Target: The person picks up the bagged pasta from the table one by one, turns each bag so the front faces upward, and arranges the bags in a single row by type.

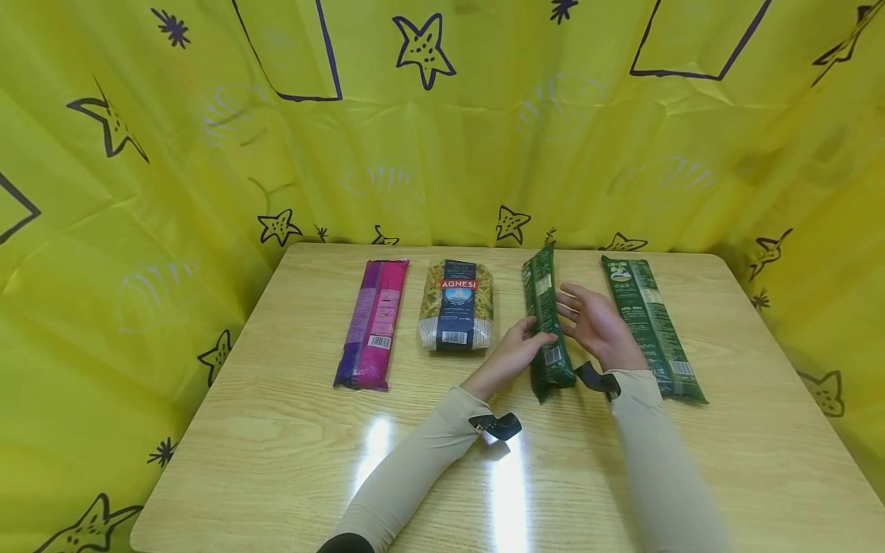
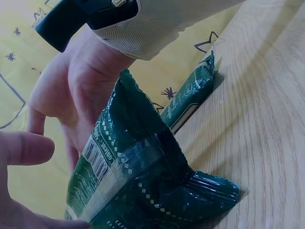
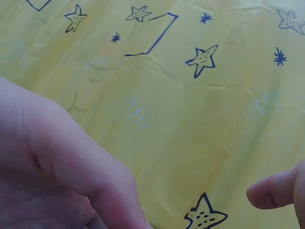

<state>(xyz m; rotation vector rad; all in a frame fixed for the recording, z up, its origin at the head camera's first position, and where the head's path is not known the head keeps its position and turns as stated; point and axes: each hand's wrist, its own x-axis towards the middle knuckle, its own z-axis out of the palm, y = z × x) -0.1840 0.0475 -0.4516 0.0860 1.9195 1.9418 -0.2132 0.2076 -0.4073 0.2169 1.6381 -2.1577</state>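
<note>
A green packet [image 1: 542,322] stands tilted on the table, its sealed lower end touching the wood in the left wrist view. My left hand [image 1: 515,353] holds it near that end, thumb across it and fingers at its left side. In the left wrist view, the left thumb [image 2: 26,148] shows beside the packet's barcode face [image 2: 100,160]. My right hand [image 1: 601,326] is at the packet's right, palm turned toward it, fingers extended near its edge; contact is unclear. Nothing shows between the right thumb [image 3: 274,191] and fingers [image 3: 90,162] in the right wrist view.
A second green packet [image 1: 653,322] lies behind my right forearm. An Agnesi pasta bag [image 1: 456,303] sits left of the held packet, and a pink and purple packet [image 1: 373,322] lies farther left. A yellow patterned curtain [image 1: 442,153] encloses the wooden table [image 1: 276,461] at the back and sides.
</note>
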